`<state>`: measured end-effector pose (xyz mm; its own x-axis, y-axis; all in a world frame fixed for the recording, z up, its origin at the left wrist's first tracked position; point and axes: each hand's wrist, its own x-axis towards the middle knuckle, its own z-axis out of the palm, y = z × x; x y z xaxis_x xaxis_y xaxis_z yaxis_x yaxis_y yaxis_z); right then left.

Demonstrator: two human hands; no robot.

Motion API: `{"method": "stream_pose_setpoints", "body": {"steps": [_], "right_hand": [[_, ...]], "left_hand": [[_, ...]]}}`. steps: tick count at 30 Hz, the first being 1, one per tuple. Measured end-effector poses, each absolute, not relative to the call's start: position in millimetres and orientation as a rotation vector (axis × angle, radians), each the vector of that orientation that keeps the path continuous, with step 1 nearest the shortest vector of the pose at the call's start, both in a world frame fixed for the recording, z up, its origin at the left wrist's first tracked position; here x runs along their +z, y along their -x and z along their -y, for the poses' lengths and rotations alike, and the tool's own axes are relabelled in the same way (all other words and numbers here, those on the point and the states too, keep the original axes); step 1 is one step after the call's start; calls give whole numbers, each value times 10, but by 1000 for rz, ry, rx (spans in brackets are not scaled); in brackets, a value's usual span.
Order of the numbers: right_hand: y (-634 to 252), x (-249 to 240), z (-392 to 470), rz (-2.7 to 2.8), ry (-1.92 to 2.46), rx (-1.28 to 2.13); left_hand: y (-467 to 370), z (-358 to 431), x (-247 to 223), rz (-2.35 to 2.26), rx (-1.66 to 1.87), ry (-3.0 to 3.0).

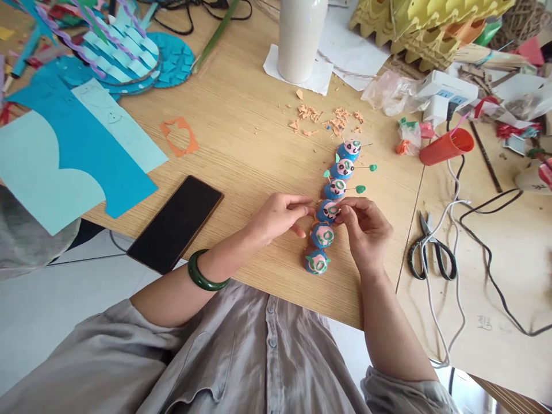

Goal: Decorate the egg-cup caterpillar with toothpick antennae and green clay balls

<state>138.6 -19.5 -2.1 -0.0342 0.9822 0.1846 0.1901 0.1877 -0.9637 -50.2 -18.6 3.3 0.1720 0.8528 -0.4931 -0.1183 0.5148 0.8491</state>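
Note:
A row of several small blue clay heads (323,236) with pink faces and green mouths runs away from me on the wooden table. Green clay leaf shapes (361,188) on thin pins stick out sideways from some of them. My right hand (366,230) pinches at the right side of one head (329,211) in the row; what lies between thumb and forefinger is hidden. On that head's left side, my left hand (282,217) has its fingers stretched and apart, the tips at or just beside it.
A black phone (176,224) lies left of my left arm. Scissors (431,247) and cables (487,259) are at the right, near a red cup (447,146). Orange scraps (338,121) and a white vase (302,40) are behind the row; blue paper (103,149) lies left.

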Motion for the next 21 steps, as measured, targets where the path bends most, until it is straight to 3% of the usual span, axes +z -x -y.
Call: {"method": "stream_pose_setpoints", "body": {"steps": [6,16,21], "right_hand": [[-1382,-2,197,1361,1197,1013],[-1357,2,235,1418,1220,972],[-1280,61,300,1424,1260,865]], "left_hand": [[564,107,35,-1022,785,-505],[582,158,-47,-1010,785,-738],[608,105,55,-968,772,-586]]}}
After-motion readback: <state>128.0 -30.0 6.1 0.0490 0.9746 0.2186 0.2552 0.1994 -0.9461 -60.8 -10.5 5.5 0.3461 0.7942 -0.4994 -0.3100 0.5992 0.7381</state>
